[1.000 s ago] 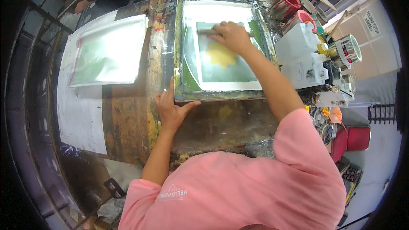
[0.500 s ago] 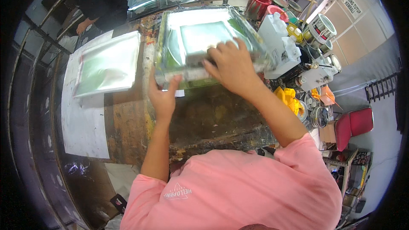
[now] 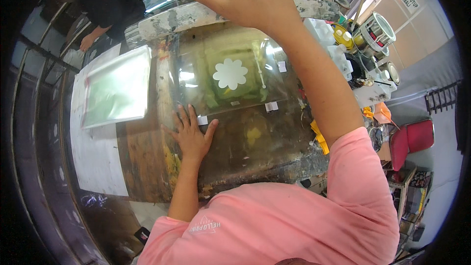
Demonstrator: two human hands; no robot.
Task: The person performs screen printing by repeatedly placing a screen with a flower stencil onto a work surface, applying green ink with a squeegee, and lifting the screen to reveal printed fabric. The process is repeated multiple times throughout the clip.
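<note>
My left hand (image 3: 189,135) lies flat with fingers spread at the near left corner of a clear plastic sheet (image 3: 196,86), beside a small white tab (image 3: 202,120). A white scalloped flower shape (image 3: 230,74) shows on that sheet. My right hand (image 3: 250,0) reaches far forward, closed at the raised screen frame (image 3: 157,28), a pale, paint-stained bar spanning above the sheet's far side. The fingertips of this hand run out of the picture, and its palm hides part of the frame.
A stack of shiny clear sheets (image 3: 117,88) lies on white paper (image 3: 98,157) at the left of the stained table (image 3: 255,152). White jugs (image 3: 338,59), a paint tin (image 3: 375,32) and a yellow cloth (image 3: 320,137) are at the right. Another person (image 3: 105,7) is at far left.
The screen frame has lifted off the table and tilted up, uncovering the sheet with the flower shape. My right hand has gone forward and up; my left hand has let go of the frame.
</note>
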